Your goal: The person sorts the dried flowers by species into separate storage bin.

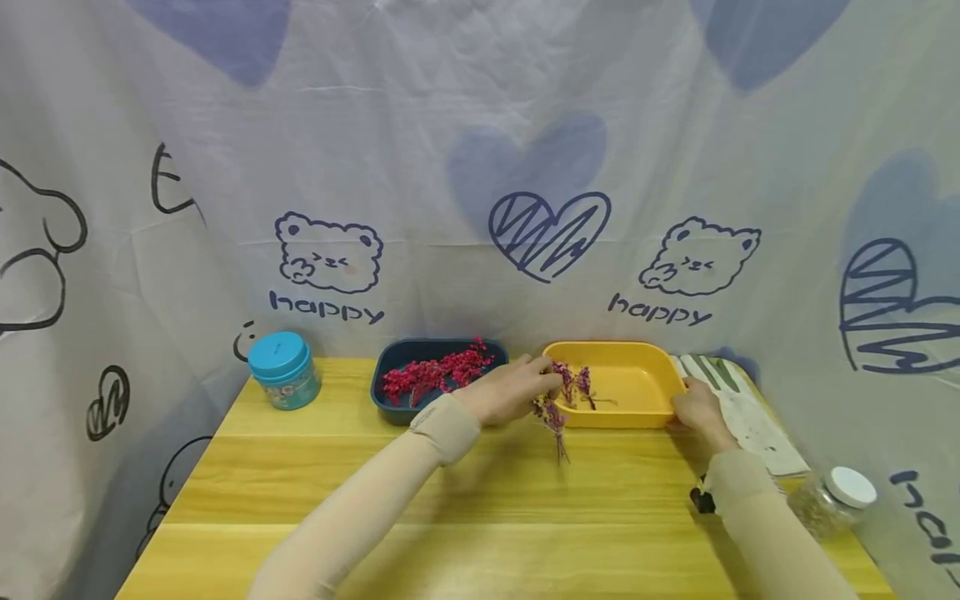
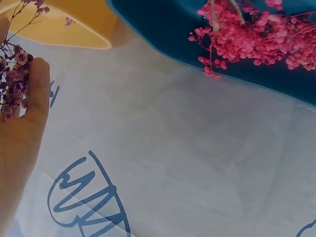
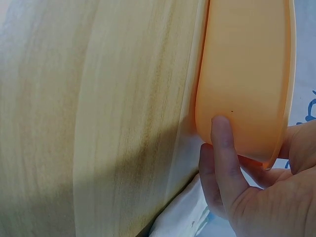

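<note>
My left hand (image 1: 517,388) holds a small sprig of purple dried flowers (image 1: 553,418) at the near left corner of a yellow tray (image 1: 618,418). Its stems hang down in front of the tray wall. In the left wrist view, the thumb lies along the purple blossoms (image 2: 16,81); the other fingers are mostly hidden. More purple dried flowers (image 1: 582,382) lie inside the tray's left end. At the opposite end, my right hand (image 1: 701,410) grips the tray, with fingers against the outer wall (image 3: 247,74) in the right wrist view.
Left of the yellow tray stands a dark blue tray (image 1: 386,408) with red dried flowers (image 1: 438,372). A blue-lidded jar (image 1: 285,371) is at the far left. On the right are a white cloth (image 1: 757,429), a white-capped jar (image 1: 832,500) and a small black object (image 1: 702,500).
</note>
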A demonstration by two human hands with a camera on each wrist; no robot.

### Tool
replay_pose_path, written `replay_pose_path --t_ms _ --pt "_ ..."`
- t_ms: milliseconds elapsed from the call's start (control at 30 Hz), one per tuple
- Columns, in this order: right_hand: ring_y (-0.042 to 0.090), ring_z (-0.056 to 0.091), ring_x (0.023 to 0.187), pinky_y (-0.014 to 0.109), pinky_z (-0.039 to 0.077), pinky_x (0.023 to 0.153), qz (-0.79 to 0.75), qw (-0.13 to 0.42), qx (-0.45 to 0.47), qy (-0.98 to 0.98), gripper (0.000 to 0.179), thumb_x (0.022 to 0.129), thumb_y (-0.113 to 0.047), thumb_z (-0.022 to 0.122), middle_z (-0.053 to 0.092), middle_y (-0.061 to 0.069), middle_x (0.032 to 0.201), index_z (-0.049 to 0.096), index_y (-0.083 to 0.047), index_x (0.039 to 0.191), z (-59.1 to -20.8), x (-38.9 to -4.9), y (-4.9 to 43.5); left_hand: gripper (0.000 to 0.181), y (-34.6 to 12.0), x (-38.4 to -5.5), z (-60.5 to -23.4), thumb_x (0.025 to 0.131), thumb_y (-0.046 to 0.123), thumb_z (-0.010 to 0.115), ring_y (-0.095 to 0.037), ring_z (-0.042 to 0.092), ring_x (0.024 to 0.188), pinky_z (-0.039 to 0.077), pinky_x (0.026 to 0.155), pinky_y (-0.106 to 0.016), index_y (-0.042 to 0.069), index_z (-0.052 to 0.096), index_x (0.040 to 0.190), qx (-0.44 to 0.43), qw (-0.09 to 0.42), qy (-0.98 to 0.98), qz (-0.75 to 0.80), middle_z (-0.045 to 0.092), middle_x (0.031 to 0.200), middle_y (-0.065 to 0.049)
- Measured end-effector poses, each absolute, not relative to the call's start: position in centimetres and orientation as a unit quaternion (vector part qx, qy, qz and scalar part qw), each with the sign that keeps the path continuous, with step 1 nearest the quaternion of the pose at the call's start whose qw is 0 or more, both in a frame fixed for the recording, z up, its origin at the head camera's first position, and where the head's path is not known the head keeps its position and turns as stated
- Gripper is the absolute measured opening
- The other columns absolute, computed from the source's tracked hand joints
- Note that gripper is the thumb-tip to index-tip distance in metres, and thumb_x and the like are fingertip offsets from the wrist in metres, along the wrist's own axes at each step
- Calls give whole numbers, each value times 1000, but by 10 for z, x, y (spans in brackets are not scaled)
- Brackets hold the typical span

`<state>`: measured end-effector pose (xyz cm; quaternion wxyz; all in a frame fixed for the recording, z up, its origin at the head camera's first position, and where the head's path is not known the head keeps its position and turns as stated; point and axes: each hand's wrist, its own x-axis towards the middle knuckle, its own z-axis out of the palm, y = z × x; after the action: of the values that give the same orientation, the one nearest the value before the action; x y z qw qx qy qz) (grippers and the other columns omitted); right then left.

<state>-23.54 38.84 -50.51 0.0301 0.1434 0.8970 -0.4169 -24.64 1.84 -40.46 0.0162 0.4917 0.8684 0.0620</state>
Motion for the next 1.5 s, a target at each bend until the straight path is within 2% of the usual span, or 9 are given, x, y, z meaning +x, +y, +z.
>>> replay_pose_path --t_ms 100,267,467,867,1133,1233,1367,1500 --pt "16 66 63 33 65 57 -422 28 146 894 56 87 1 41 58 40 121 45 20 140 -505 -236 389 32 26 -253 -403 102 0 63 -20 55 109 53 80 -28 23 63 124 486 18 870 78 57 135 -3" --pt "16 66 63 34 65 57 -428 30 148 891 57 88 2 41 57 41 123 43 19 142 -505 -234 386 28 37 -264 -405 101 0 65 -23 55 116 55 87 -30 18 65 123 493 -5 864 102 56 135 -5" --pt "16 66 60 33 65 55 -435 26 156 886 56 88 3 41 57 40 121 43 19 142 -504 -233 384 26 53 -278 -408 105 1 58 -22 53 118 56 91 -31 18 64 123 475 -22 874 100 55 131 -4" --pt "15 68 59 33 65 55 -440 27 159 883 56 91 2 41 55 43 125 41 19 145 -499 -231 383 28 88 -294 -418 105 0 55 -22 55 120 60 87 -26 18 62 124 432 -80 895 75 53 133 -5" --pt "19 69 65 34 66 59 -449 42 163 877 57 95 2 36 55 41 126 35 18 150 -501 -229 381 28 105 -303 -432 106 -1 55 -24 53 123 61 88 -29 19 61 124 413 -83 904 75 49 138 -5" --pt "18 69 64 34 66 59 -447 37 166 878 57 96 1 37 55 42 129 35 17 151 -501 -229 380 34 112 -306 -435 103 -5 57 -24 53 125 61 89 -29 20 59 126 406 -85 907 64 49 139 -5" --pt "17 68 62 33 65 57 -450 35 168 876 57 95 1 37 57 40 124 37 17 149 -500 -229 380 47 123 -307 -438 97 -9 62 -24 52 129 61 95 -28 21 57 133 391 -86 916 26 47 140 -5" --pt "16 67 61 33 65 57 -450 38 169 876 56 95 1 37 57 40 124 37 16 149 -500 -229 380 56 134 -303 -439 97 -10 63 -26 50 134 62 96 -28 23 54 142 384 -73 920 -9 46 143 -6"
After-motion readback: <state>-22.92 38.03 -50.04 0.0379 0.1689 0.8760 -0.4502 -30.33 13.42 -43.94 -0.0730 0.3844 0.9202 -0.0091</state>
